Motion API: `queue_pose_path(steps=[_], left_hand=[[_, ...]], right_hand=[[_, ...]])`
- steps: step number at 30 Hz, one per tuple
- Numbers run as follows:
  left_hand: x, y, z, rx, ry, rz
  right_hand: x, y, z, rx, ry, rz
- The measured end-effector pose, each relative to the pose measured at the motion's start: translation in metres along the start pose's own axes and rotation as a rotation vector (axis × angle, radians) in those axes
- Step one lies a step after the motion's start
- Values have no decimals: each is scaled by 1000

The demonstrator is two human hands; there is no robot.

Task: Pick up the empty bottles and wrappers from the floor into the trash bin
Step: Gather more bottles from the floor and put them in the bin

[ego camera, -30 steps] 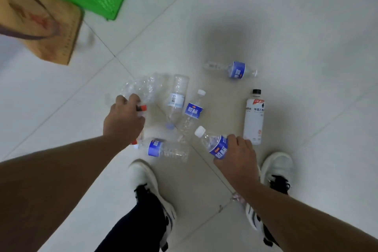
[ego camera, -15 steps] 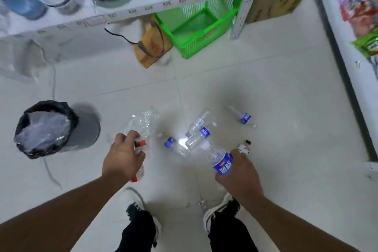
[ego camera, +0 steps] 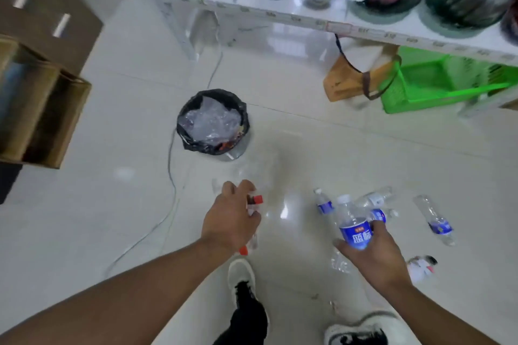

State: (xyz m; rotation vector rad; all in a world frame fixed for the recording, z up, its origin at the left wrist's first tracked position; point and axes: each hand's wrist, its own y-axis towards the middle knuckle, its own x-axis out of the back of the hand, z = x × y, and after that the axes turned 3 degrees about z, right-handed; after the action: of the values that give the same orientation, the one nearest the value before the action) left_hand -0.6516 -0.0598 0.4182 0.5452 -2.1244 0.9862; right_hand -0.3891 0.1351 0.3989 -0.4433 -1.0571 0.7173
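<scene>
cable (ego camera: 170,165) beside trash bin (ego camera: 187,109) — green basket (ego camera: 437,87) well apart

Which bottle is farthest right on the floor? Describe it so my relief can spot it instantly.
Start at the green basket under the white shelf and come down the floor toward the person's right hand. Right of the bottle cluster lies a lone clear bottle, apart from the others, blue label near its lower end.

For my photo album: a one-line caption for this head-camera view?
Both hands carry empty bottles toward the black-lined trash bin.
</scene>
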Motion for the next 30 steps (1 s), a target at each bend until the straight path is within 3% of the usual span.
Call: queue_pose_path(steps=[5,11,19,23,26,30], left_hand=[[67,-3,64,74,-21,-69],[110,21,115,209,-117,-168],[145,83,121,379,-175,-179],[148,145,129,358,-193,-187],[143,200,142,246,-128,-145],[120,280,173,86,-17,63]], right_hand=[[-54,1,110,72,100,2],[-87,34,214,204,55,139],[-95,116,306,118,98,368],[-111,158,332,119,122,391],[-135,186,348,89,176,403],[-188,225,363,20,259,339]])
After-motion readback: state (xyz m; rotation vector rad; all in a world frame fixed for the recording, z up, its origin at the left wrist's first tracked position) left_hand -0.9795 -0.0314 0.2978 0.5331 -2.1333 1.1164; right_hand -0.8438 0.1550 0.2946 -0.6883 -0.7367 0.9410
